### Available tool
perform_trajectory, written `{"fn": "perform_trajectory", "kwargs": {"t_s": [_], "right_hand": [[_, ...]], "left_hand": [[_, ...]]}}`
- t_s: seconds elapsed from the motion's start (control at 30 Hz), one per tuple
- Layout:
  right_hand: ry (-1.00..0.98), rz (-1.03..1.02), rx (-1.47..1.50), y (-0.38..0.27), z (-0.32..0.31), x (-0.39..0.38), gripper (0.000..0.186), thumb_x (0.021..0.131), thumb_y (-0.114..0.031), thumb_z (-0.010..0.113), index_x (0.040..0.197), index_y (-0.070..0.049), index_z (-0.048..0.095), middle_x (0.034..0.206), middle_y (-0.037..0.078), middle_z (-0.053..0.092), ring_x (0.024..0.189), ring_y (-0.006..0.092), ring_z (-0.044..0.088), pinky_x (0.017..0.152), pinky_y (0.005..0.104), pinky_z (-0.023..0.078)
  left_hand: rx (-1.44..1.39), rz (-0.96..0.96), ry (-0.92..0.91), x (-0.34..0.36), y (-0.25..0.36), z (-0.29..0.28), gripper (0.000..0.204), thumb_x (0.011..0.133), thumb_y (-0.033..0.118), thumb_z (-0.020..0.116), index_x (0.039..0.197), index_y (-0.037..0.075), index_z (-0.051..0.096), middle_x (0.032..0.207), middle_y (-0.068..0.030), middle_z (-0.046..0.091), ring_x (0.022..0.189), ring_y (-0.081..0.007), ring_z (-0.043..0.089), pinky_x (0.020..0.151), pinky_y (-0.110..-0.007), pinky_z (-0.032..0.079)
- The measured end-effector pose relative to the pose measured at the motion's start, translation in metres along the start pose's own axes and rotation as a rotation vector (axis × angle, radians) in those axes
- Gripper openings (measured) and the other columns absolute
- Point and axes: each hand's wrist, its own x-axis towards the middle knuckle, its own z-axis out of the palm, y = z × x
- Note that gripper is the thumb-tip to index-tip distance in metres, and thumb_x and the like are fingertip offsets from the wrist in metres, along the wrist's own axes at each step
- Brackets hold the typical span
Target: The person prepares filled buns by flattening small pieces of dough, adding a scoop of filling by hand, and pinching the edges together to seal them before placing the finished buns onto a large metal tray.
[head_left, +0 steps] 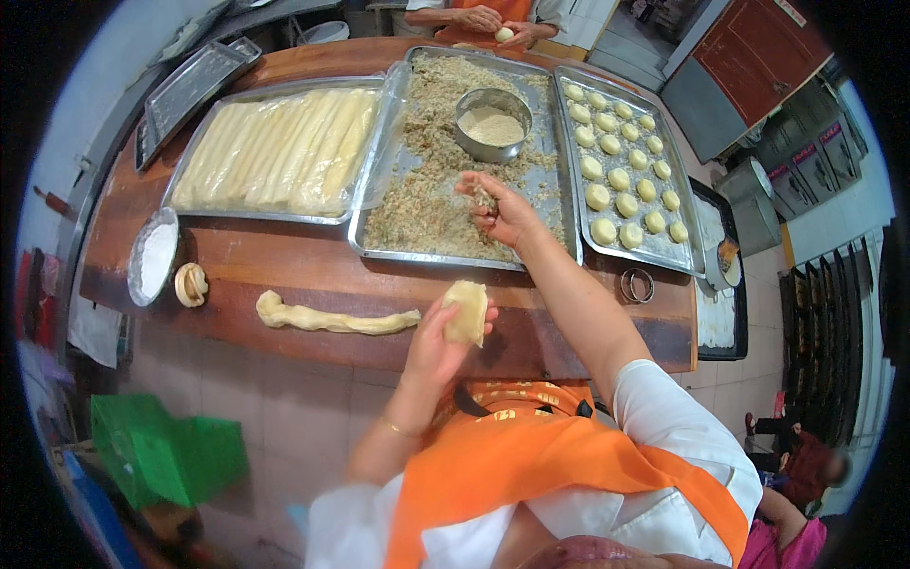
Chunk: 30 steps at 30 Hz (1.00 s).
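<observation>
A flattened piece of pale dough (465, 313) rests across the palm and fingers of my left hand (436, 346), just off the table's near edge. My right hand (512, 214) is above a large metal tray (445, 254) of crumbly brownish filling (427, 199). Its fingers curl around a small clump of filling (484, 198). A round metal bowl (490, 152) of light powdery stuff stands in that tray, just beyond my right hand. To the left of my left hand, a long rope of dough (332, 320) lies on the wooden table.
At left lies a tray of dough strips under plastic (280, 147). A flour bowl (154, 256) and a coiled dough piece (191, 284) sit near the left edge. Round dough balls (618, 178) fill the right tray, with metal rings (636, 284) nearby. A co-worker's hands (488, 24) work opposite.
</observation>
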Motion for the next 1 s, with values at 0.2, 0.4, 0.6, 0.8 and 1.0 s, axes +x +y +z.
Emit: {"fn": "perform_trajectory", "kwargs": {"t_s": [0.2,0.4,0.6,0.8,1.0], "right_hand": [[0.02,-0.143,-0.199,0.008,-0.013,0.012,0.039,0.101,-0.049,0.051,0.086,-0.014,0.054,0.069,-0.001,0.048,0.048,0.0085,0.028,0.043,0.024,0.023],[0.171,-0.235,-0.451,0.012,-0.009,0.009,0.044,0.103,-0.051,0.048,0.08,-0.013,0.052,0.059,-0.004,0.041,0.046,0.0097,0.031,0.043,0.027,0.024],[0.011,-0.202,-0.167,-0.001,-0.003,-0.007,0.045,0.103,-0.048,0.047,0.119,-0.008,0.059,0.087,0.004,0.058,0.064,0.0112,0.052,0.052,0.0235,0.039],[0.173,-0.053,0.334,-0.011,0.006,-0.008,0.045,0.104,-0.051,0.044,0.111,-0.01,0.06,0.087,0.004,0.055,0.064,0.0129,0.052,0.048,0.0234,0.039],[-0.081,-0.117,-0.013,0.002,-0.019,-0.004,0.044,0.103,-0.051,0.047,0.081,-0.012,0.043,0.078,0.002,0.051,0.057,0.0075,0.043,0.042,0.0227,0.023]], "left_hand": [[-0.03,0.004,0.057,-0.003,0.001,-0.005,0.038,0.1,0.014,0.049,0.134,-0.002,0.048,0.121,-0.0242,0.062,0.108,-0.035,0.065,0.087,-0.042,0.058],[-0.055,0.015,0.057,-0.005,0.0,-0.009,0.038,0.099,0.013,0.049,0.134,-0.001,0.048,0.121,-0.0243,0.062,0.108,-0.0344,0.065,0.087,-0.042,0.058],[-0.028,0.014,0.076,-0.003,0.001,-0.01,0.038,0.099,0.013,0.05,0.133,-0.003,0.049,0.121,-0.0237,0.062,0.107,-0.0336,0.065,0.087,-0.041,0.058],[0.059,0.059,0.073,0.006,0.006,-0.006,0.037,0.099,0.016,0.054,0.129,-0.004,0.052,0.118,-0.0207,0.064,0.106,-0.0303,0.066,0.087,-0.04,0.058],[0.246,0.105,0.115,0.024,0.02,0.01,0.035,0.1,0.018,0.058,0.127,-0.005,0.053,0.114,-0.0173,0.066,0.103,-0.0272,0.067,0.087,-0.036,0.059]]}}
